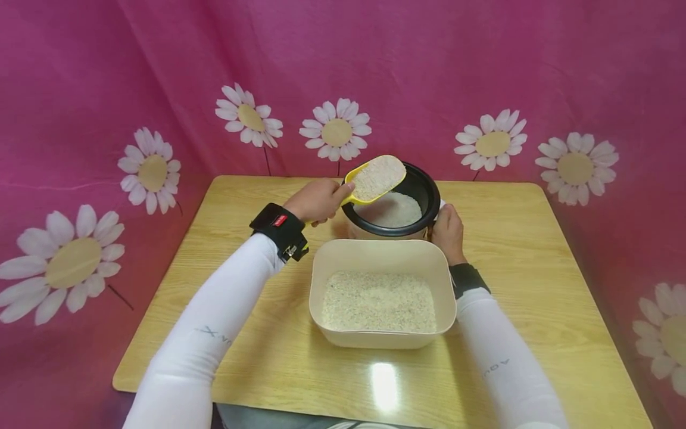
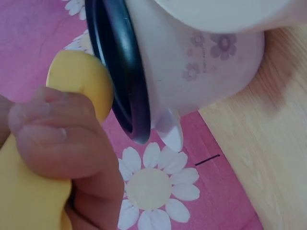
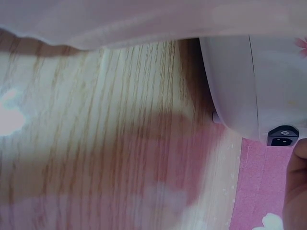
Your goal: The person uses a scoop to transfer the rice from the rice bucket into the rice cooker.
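My L grip [image 1: 318,201], curled round the handle of a yellow scoop [image 1: 358,201], holds a load of pale grain [image 1: 380,177] above the open rice cooker [image 1: 396,230]; my R grip [image 1: 449,229] clasps the cooker's side. Nearer me, a cream bin [image 1: 383,340] w/ more grain, on the wood tabletop [image 1: 257,328]; pink daisy-print cloth [image 1: 407,71] in bkgd.

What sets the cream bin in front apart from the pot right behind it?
The bin is roughly rectangular; the pot is round. The bin is cream-rimmed, the pot black-rimmed. The scoop, loaded, is over the pot, not the bin. Both are open-topped and contain pale grains.
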Demonstrator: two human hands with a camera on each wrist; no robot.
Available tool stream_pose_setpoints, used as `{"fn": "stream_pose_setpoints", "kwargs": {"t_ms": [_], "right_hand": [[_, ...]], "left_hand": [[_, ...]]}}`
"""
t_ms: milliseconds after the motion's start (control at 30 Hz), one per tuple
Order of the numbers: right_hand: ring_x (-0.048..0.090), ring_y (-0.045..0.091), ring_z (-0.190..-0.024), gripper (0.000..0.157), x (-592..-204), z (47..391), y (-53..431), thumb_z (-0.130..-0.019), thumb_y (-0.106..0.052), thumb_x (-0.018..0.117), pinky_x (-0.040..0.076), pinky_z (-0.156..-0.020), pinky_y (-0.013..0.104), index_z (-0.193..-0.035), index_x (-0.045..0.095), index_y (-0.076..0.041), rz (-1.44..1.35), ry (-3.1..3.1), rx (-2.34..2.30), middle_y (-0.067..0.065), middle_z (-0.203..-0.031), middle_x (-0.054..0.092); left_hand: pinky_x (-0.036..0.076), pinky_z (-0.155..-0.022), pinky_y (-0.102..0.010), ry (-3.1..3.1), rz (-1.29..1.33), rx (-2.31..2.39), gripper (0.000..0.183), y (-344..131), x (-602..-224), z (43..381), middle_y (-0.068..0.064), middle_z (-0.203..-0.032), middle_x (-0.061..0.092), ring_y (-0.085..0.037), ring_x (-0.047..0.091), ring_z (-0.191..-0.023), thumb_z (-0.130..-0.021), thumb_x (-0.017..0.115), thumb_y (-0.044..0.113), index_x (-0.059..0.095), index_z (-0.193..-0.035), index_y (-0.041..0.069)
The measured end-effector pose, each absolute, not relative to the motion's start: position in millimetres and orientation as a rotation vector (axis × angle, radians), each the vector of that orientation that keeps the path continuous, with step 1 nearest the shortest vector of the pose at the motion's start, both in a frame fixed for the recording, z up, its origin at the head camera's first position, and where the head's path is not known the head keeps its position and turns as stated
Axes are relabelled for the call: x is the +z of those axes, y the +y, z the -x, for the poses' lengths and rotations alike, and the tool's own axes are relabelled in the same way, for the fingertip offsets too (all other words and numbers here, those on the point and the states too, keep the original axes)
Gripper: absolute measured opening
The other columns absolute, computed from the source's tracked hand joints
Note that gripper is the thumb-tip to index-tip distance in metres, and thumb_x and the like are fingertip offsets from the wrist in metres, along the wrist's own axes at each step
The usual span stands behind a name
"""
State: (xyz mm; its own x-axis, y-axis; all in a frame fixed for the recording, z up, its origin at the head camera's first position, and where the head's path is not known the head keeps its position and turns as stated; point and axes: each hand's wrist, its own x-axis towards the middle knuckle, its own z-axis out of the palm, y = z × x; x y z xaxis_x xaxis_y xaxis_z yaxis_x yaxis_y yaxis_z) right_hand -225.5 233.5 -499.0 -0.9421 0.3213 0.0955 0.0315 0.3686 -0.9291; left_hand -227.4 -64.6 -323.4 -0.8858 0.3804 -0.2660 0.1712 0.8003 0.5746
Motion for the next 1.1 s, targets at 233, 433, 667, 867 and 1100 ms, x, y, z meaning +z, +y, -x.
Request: {"fn": "stream_pose_setpoints", "kwargs": {"t_ms": [233,433,667,867,1100], "right_hand": [[0.049,0.014,-0.073,0.048,-499.6,225.6,234.6,-0.108,-0.058,0.021,0.041,-0.065,0.024,-0.095,0.048,-0.021,0.339,-2.368,1.676,-0.001,-0.082,0.049],[0.049,0.015,-0.075,0.051,-498.3,225.2,235.0,-0.108,-0.058,0.019,0.04,-0.067,0.025,-0.097,0.049,-0.017,0.329,-2.381,1.65,0.001,-0.084,0.049],[0.049,0.015,-0.076,0.051,-496.7,224.6,235.6,-0.107,-0.061,0.019,0.041,-0.067,0.024,-0.1,0.048,-0.02,0.342,-2.4,1.692,0.001,-0.087,0.049],[0.048,0.015,-0.077,0.051,-497.3,226.1,235.8,-0.108,-0.057,0.021,0.04,-0.068,0.025,-0.099,0.049,-0.015,0.322,-2.382,1.662,0.001,-0.085,0.048],[0.048,0.016,-0.077,0.053,-498.5,226.6,236.7,-0.108,-0.054,0.02,0.04,-0.069,0.026,-0.101,0.05,-0.011,0.332,-2.386,1.636,0.002,-0.085,0.048]], "left_hand": [[0.044,-0.048,-0.028,2.768,-0.463,0.651,0.048,-59.7,-327.4,229.7,-0.001,-0.068,0.045,-0.02,0.052,-0.05,-0.111,0.038,0.045,0.051,-0.08,0.011],[0.039,-0.056,-0.029,2.874,-0.462,0.589,0.05,-57.2,-330.7,231.2,-0.001,-0.067,0.043,-0.02,0.051,-0.058,-0.111,0.04,0.044,0.05,-0.074,0.012],[0.036,-0.06,-0.031,2.94,-0.438,0.506,0.049,-54.5,-332.9,231.6,-0.002,-0.069,0.043,-0.02,0.049,-0.062,-0.11,0.041,0.046,0.055,-0.08,0.009],[0.037,-0.055,-0.03,2.985,-0.428,0.455,0.049,-50.3,-334.0,231.8,-0.003,-0.066,0.045,-0.021,0.052,-0.058,-0.109,0.044,0.046,0.058,-0.081,0.008],[0.04,-0.055,-0.032,3.071,-0.468,0.385,0.05,-46.9,-335.3,234.5,-0.004,-0.067,0.049,-0.025,0.062,-0.063,-0.109,0.046,0.047,0.065,-0.091,0.004]]}}
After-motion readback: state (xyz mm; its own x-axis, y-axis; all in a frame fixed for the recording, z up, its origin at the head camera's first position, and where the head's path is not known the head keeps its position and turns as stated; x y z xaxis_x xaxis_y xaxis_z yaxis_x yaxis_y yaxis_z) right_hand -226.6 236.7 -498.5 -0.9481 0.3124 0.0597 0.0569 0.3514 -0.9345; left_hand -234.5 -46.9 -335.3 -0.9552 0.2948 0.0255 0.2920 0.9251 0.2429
